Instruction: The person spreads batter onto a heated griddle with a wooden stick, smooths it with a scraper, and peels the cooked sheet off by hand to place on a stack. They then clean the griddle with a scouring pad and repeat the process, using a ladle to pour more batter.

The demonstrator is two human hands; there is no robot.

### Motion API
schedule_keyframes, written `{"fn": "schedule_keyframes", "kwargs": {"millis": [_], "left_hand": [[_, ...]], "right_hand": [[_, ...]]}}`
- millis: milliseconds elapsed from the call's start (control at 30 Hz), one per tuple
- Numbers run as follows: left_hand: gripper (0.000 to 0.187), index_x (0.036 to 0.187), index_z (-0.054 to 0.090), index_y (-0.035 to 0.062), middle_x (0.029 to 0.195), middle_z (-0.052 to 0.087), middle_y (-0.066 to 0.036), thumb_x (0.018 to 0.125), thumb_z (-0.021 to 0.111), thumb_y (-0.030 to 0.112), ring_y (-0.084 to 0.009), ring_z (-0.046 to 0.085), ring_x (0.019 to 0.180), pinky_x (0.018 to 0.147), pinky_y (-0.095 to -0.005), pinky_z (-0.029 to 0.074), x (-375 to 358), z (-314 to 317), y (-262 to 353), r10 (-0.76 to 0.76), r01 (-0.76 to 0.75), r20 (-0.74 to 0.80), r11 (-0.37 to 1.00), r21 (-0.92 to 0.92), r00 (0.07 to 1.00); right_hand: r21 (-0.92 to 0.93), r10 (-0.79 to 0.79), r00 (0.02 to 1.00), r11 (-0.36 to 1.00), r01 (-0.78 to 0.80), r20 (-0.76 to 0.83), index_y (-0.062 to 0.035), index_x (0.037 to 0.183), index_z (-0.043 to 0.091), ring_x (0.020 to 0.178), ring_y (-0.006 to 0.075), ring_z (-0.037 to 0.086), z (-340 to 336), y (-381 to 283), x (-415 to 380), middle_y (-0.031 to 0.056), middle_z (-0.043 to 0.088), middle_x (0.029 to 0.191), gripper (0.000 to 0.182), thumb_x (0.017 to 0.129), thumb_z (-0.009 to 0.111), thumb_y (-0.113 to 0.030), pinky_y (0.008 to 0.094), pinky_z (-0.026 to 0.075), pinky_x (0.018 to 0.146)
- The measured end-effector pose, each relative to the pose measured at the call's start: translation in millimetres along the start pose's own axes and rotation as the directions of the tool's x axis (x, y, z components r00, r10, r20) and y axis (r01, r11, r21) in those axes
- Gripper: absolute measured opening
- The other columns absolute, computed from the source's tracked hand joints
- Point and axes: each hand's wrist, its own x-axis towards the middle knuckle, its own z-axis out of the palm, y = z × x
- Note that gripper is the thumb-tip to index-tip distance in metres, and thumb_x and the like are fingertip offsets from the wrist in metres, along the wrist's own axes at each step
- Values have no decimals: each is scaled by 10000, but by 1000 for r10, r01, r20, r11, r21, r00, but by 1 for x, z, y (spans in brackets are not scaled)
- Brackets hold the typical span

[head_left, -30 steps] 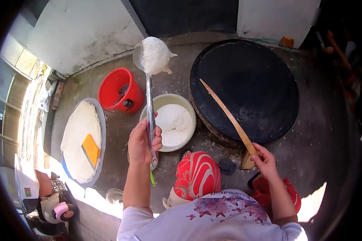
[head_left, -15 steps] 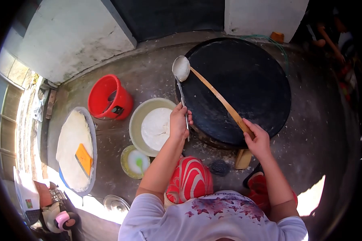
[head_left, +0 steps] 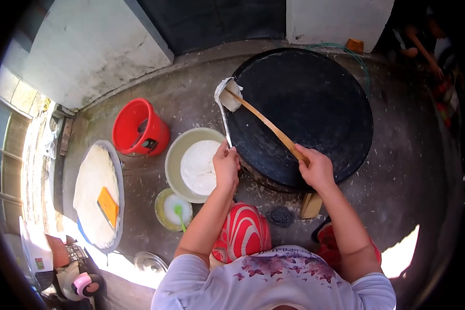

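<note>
My left hand (head_left: 226,168) is closed round the handle of a metal ladle (head_left: 223,114), whose bowl is tipped over the left edge of a large round black griddle (head_left: 305,119). White batter (head_left: 231,98) hangs from the bowl onto the griddle's edge. In my right hand (head_left: 315,168) is a long flat wooden stick (head_left: 268,123); its far tip touches the batter at the ladle. Below and left of the ladle stands a pale bowl (head_left: 172,164) of white batter.
Left of the bowls are a red bucket (head_left: 157,124) and a round tray (head_left: 120,186) bearing pale flat sheets and an orange scraper (head_left: 107,205). A small bowl (head_left: 160,211) holds white liquid and a green spoon. Another person's arm (head_left: 423,51) shows at the upper right.
The ladle has tipped over, and its batter now hangs at the griddle's edge. My right hand has moved left, bringing the wooden stick's tip to the ladle's bowl.
</note>
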Motion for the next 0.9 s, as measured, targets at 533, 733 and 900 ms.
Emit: {"fn": "schedule_keyframes", "kwargs": {"millis": [533, 733, 900], "left_hand": [[268, 1104, 440, -14, 667, 461, -58, 939, 338, 171, -112, 403, 476, 389, -234, 353, 61, 19, 90, -175, 298, 369, 903, -309, 913], [402, 1255, 308, -111, 699, 418, -49, 951, 277, 151, -104, 387, 476, 376, -221, 361, 50, 22, 130, 47, 761, 796, 266, -592, 603], [402, 1275, 273, -123, 674, 425, -59, 938, 270, 95, -115, 416, 450, 358, -238, 383, 33, 4, 131, 113, 795, 808, 143, -589, 578]], "right_hand": [[-389, -442, 896, 834, 392, -44, -132, 1146, 568, 643, 219, 529, -5, 33, -20, 38, 534, 742, 462, 693, 559, -42, 323, 449, 589], [-657, -573, 819, 606, 448, 29, -104, 1181, 531, 682, 187, 511, 24, 33, 37, 37, 531, 841, 471, 710, 524, -81, 308, 428, 583], [-74, -81, 995, 994, 76, -67, -120, 1170, 556, 708, 259, 567, 20, 4, 51, 98, 561, 802, 469, 705, 552, -59, 335, 461, 631]]}}
